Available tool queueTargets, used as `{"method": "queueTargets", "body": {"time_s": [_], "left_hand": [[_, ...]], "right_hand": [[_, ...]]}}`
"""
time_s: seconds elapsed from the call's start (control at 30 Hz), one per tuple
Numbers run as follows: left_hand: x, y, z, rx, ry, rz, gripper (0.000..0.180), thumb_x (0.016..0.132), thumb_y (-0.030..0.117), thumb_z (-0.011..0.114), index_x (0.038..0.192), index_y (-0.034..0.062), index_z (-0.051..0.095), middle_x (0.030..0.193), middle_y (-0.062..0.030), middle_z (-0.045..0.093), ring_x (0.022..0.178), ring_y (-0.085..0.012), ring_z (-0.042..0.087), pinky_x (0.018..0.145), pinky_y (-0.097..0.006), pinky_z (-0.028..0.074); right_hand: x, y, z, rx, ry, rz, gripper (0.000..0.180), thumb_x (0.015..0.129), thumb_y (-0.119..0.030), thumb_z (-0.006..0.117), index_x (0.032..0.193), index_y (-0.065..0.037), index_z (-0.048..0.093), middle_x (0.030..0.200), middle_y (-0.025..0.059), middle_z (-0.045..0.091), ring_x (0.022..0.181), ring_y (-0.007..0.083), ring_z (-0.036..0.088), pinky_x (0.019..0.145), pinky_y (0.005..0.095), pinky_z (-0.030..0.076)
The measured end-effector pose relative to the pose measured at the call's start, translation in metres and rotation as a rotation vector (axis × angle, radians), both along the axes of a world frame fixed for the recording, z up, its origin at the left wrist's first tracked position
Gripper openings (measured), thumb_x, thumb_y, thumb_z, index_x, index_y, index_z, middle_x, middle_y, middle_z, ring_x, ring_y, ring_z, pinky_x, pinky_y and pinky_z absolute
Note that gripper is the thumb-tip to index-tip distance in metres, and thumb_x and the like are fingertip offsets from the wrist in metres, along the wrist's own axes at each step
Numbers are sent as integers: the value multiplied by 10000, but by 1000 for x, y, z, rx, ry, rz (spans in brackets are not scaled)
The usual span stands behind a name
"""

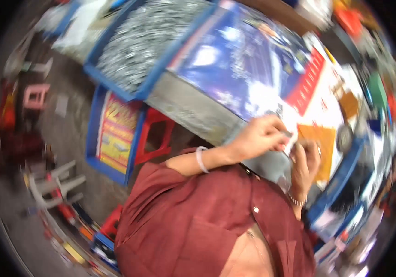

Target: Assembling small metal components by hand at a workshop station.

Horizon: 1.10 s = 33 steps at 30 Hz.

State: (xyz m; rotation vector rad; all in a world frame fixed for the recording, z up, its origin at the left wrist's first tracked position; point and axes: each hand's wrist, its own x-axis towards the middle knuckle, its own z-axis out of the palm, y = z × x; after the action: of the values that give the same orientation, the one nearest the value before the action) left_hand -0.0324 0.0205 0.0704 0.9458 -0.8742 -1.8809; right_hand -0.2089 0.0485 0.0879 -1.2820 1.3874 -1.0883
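My left hand (260,135), with a pale bangle at its wrist, is closed in a pinch at the table's near edge. A small grey metal-looking piece (287,133) shows at its fingertips, blurred. Just to the right, my right hand (307,160) has its fingers curled down and closed; what they hold, if anything, is hidden. Below and between the hands lies a smooth grey surface (269,165). An orange-brown sheet (320,143) lies beyond my right hand. A blue tray (164,62) at the far left is filled with many small silvery metal pieces (138,41).
A glossy blue printed sheet (235,60) covers much of the table. Beneath the tray, a second blue tray (89,134) holds a yellow and red printed sheet beside a red stool (154,134). Blue bins (345,175) stand close on my right. A pink stool (36,96) is farther left.
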Motion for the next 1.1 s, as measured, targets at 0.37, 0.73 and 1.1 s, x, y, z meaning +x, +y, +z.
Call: {"method": "queueTargets", "body": {"time_s": [0.37, 0.73, 1.1], "left_hand": [[-14, -12, -13, 16, -167, -106, 148, 932, 57, 564, 1041, -43, 551, 870, -108, 691, 754, -123, 670, 684, -241, 550], [-25, -8, -20, -275, -342, -72, 111, 891, -5, 591, 986, -58, 570, 803, -110, 703, 734, -127, 688, 651, -253, 572], [-28, -8, -26, -297, -356, -71, 88, 881, -26, 579, 965, -48, 566, 777, -104, 700, 710, -137, 696, 638, -249, 567]], "right_hand": [[-11, -9, -20, -13, 1, 2, 81, 873, -46, 598, 868, 10, 539, 831, 45, 569, 715, 108, 529, 646, 249, 445], [-16, -13, -21, -12, 113, 55, 85, 891, -51, 589, 872, -4, 520, 909, 57, 525, 794, 106, 502, 669, 234, 426], [-17, -16, -22, 18, 192, 110, 98, 910, -68, 587, 907, -3, 513, 918, 62, 516, 829, 128, 536, 681, 246, 464]]}}
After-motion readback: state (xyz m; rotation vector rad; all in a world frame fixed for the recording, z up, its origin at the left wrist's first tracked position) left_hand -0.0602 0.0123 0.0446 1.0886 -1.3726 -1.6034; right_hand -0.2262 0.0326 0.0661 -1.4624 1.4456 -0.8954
